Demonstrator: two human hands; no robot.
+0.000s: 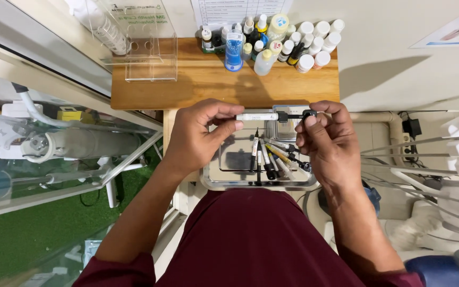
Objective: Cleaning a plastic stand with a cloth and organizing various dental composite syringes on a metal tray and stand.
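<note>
My left hand (pixel 197 135) grips the white barrel of a slim syringe (pixel 258 116), held level above a steel tray (pixel 224 180). My right hand (pixel 328 143) pinches the syringe's black tip cap (pixel 309 114) between thumb and fingers. Below the syringe, several more syringes and thin tubes (pixel 272 157) lie in the tray, fanned out side by side. The tray's far edge is hidden behind both hands.
A wooden shelf (pixel 197 85) behind the tray carries several small bottles and jars (pixel 277 40) and a see-through plastic holder (pixel 144 50). A glass panel with equipment (pixel 54 143) stands at left. Hoses and white holders (pixel 452 159) are at right.
</note>
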